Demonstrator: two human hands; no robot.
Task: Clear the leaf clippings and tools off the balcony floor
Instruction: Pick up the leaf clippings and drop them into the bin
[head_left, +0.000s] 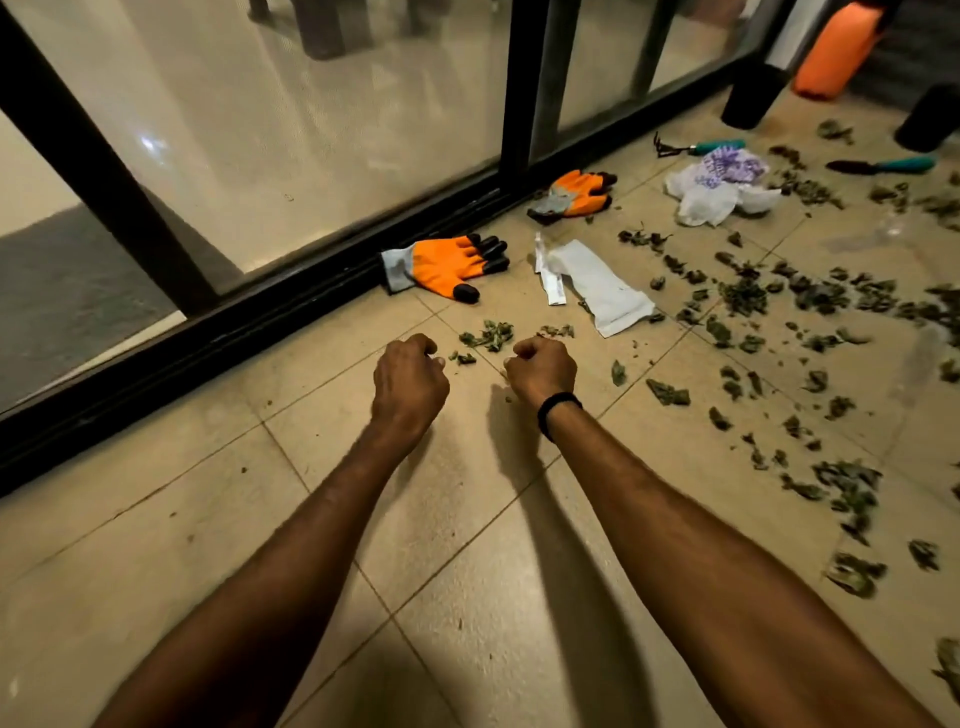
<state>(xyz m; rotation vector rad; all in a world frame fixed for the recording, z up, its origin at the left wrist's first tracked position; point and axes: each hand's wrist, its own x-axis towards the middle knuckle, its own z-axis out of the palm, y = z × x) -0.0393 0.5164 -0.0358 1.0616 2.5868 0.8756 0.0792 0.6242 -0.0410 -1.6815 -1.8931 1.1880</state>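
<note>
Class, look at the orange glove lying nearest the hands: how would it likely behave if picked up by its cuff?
The orange glove would probably droop, since it lies flat and limp on the floor. It looks light, being thin fabric with a grey cuff. Its coated orange surface and black fingertips likely resist sliding when pushed.

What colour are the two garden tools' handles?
Teal on both the rake and the trowel, seen in the head view.

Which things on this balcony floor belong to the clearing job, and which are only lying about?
Job: scattered green leaf clippings; teal-handled hand rake; teal-handled trowel.
Lying about: near orange-and-grey glove; far orange-and-grey glove; white paper wrapper; crumpled white plastic bag; orange plastic container.
</note>
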